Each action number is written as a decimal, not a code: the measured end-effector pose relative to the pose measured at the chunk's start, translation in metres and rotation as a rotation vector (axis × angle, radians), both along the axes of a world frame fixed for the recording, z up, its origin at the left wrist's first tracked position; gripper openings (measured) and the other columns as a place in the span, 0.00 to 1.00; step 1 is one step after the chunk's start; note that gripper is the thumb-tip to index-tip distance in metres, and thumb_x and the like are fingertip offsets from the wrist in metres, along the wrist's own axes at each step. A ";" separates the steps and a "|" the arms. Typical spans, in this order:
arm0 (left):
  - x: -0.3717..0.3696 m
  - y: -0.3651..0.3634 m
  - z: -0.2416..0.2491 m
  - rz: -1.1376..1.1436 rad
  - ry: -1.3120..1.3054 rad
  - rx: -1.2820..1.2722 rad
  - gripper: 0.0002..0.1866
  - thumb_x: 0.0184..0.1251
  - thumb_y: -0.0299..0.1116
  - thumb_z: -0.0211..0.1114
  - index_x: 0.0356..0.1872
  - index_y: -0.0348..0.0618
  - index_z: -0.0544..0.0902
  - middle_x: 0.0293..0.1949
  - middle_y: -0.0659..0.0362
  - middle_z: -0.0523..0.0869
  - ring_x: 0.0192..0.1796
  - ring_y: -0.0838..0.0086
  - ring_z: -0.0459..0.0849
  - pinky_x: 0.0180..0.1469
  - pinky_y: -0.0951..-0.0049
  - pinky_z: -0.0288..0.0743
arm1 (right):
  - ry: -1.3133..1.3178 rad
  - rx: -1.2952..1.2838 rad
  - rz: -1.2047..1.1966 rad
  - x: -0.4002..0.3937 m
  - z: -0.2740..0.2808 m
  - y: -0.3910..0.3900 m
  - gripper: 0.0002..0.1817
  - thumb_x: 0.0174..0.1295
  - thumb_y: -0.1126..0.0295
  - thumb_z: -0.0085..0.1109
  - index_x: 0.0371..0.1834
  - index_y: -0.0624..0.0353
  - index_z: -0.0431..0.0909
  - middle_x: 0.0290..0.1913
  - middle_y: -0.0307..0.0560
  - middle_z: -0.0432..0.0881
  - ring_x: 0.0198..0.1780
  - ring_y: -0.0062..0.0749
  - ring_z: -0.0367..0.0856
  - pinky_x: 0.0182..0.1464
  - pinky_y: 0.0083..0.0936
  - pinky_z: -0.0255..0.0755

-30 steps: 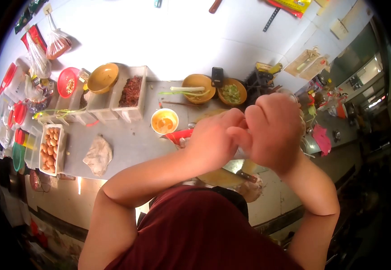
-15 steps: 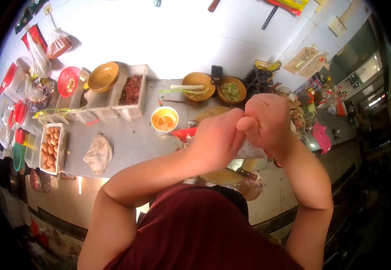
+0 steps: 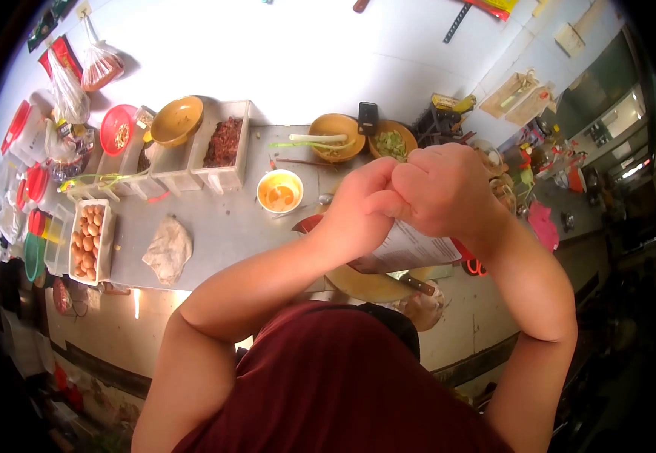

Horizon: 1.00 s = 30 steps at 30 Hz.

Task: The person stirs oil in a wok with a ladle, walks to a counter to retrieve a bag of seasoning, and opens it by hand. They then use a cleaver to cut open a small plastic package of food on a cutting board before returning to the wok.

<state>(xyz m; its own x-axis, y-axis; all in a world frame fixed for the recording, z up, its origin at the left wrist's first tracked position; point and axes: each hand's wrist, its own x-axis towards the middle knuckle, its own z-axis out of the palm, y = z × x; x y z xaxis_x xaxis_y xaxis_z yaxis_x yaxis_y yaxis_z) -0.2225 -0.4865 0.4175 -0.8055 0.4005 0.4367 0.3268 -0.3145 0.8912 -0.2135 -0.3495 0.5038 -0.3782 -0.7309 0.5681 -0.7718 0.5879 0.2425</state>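
My left hand (image 3: 362,211) and my right hand (image 3: 448,189) are raised together above the counter, closed and touching at the fingers. Both grip the top of a printed packet (image 3: 411,251), whose white, text-covered side and red edges show below them. Beneath the packet lies a round cutting board (image 3: 358,285) with a knife (image 3: 417,282) on it. To the left of my left hand, a white bowl (image 3: 279,192) holds raw egg with yolks.
On the metal counter (image 3: 222,241) stand a box of eggs (image 3: 87,245), a crumpled cloth (image 3: 168,251), a bin of dark red pieces (image 3: 224,143), a bowl with a leek (image 3: 335,154) and a bowl of chopped greens (image 3: 393,145). Red-handled scissors (image 3: 476,266) lie right.
Both hands have shifted a little, and the packet below them has swung so that more of its printed side shows. The view has moved slightly.
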 end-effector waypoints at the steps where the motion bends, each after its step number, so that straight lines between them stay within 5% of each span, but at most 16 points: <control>1: -0.002 0.003 -0.004 0.027 -0.026 -0.002 0.06 0.61 0.23 0.54 0.38 0.36 0.76 0.33 0.49 0.81 0.35 0.56 0.79 0.39 0.65 0.74 | 0.000 0.000 0.002 -0.002 -0.001 0.000 0.24 0.55 0.51 0.65 0.14 0.52 0.63 0.14 0.41 0.62 0.16 0.36 0.67 0.18 0.30 0.61; 7: -0.003 0.001 -0.006 0.235 0.186 -0.160 0.05 0.66 0.28 0.54 0.38 0.37 0.76 0.30 0.46 0.80 0.34 0.55 0.79 0.38 0.62 0.72 | 0.148 -0.079 -0.141 -0.001 0.002 -0.005 0.22 0.58 0.53 0.63 0.20 0.55 0.66 0.21 0.45 0.66 0.21 0.40 0.70 0.21 0.29 0.64; 10: -0.006 -0.015 0.002 0.230 0.038 -0.314 0.07 0.70 0.31 0.53 0.37 0.38 0.75 0.29 0.46 0.79 0.33 0.56 0.79 0.38 0.62 0.72 | -0.108 -0.172 -0.367 0.008 -0.006 0.003 0.17 0.62 0.56 0.61 0.33 0.61 0.73 0.26 0.44 0.72 0.22 0.34 0.72 0.26 0.25 0.68; 12: -0.010 -0.025 -0.009 0.195 -0.135 -0.407 0.08 0.72 0.32 0.52 0.37 0.38 0.75 0.28 0.46 0.78 0.32 0.57 0.78 0.38 0.62 0.72 | -0.613 -0.831 -0.459 0.007 -0.023 0.019 0.25 0.62 0.50 0.61 0.47 0.63 0.75 0.26 0.45 0.77 0.25 0.29 0.77 0.31 0.26 0.72; 13: -0.016 -0.031 -0.028 0.227 -0.129 -0.410 0.10 0.73 0.34 0.52 0.37 0.38 0.75 0.27 0.47 0.78 0.31 0.60 0.78 0.37 0.64 0.72 | -0.708 -0.906 -0.435 0.003 -0.041 0.036 0.27 0.63 0.53 0.60 0.55 0.64 0.71 0.32 0.48 0.81 0.29 0.24 0.79 0.34 0.21 0.73; 15: -0.023 -0.045 -0.055 0.235 -0.169 -0.459 0.12 0.74 0.36 0.52 0.36 0.38 0.75 0.26 0.50 0.77 0.30 0.64 0.76 0.37 0.66 0.71 | -1.023 -0.964 -0.618 -0.003 -0.100 0.073 0.24 0.61 0.59 0.61 0.54 0.63 0.72 0.33 0.48 0.82 0.29 0.30 0.79 0.35 0.25 0.74; 17: -0.029 -0.060 -0.083 0.211 -0.245 -0.524 0.12 0.73 0.37 0.53 0.36 0.37 0.76 0.25 0.53 0.78 0.29 0.67 0.76 0.36 0.69 0.71 | -1.124 -0.505 -0.817 0.010 -0.209 0.117 0.22 0.55 0.65 0.62 0.52 0.63 0.73 0.41 0.54 0.83 0.41 0.46 0.82 0.45 0.32 0.75; 19: -0.033 -0.068 -0.109 0.181 -0.244 -0.591 0.13 0.72 0.37 0.52 0.36 0.36 0.76 0.28 0.52 0.78 0.32 0.66 0.77 0.39 0.68 0.71 | -1.298 -0.175 -1.022 0.062 -0.295 0.131 0.30 0.47 0.71 0.66 0.57 0.60 0.70 0.49 0.58 0.80 0.53 0.49 0.78 0.55 0.37 0.72; 21: -0.036 -0.069 -0.130 0.167 -0.215 -0.650 0.13 0.72 0.37 0.52 0.36 0.36 0.76 0.29 0.50 0.79 0.34 0.64 0.78 0.41 0.67 0.71 | -1.328 -0.129 -1.012 0.101 -0.343 0.144 0.34 0.47 0.72 0.66 0.62 0.58 0.66 0.50 0.60 0.79 0.53 0.51 0.78 0.54 0.39 0.73; 24: -0.049 -0.056 -0.171 0.150 -0.277 -0.786 0.15 0.72 0.39 0.51 0.37 0.34 0.76 0.34 0.46 0.81 0.40 0.57 0.80 0.45 0.62 0.71 | -1.117 -0.076 -1.025 0.126 -0.352 0.143 0.37 0.47 0.75 0.65 0.65 0.55 0.64 0.50 0.60 0.79 0.53 0.52 0.78 0.54 0.41 0.72; 26: -0.058 -0.041 -0.200 0.035 -0.324 -0.789 0.18 0.71 0.41 0.51 0.38 0.33 0.76 0.38 0.42 0.81 0.44 0.50 0.79 0.48 0.59 0.71 | -1.204 -0.069 -1.074 0.127 -0.331 0.132 0.38 0.48 0.74 0.64 0.66 0.54 0.63 0.50 0.59 0.79 0.53 0.52 0.78 0.54 0.41 0.72; 30: -0.073 -0.001 -0.251 -0.003 -0.384 -0.866 0.16 0.72 0.39 0.51 0.42 0.34 0.78 0.37 0.47 0.82 0.43 0.60 0.80 0.48 0.63 0.72 | -1.299 -0.161 -1.325 0.145 -0.299 0.139 0.38 0.52 0.70 0.60 0.70 0.50 0.59 0.50 0.55 0.81 0.51 0.51 0.80 0.53 0.40 0.73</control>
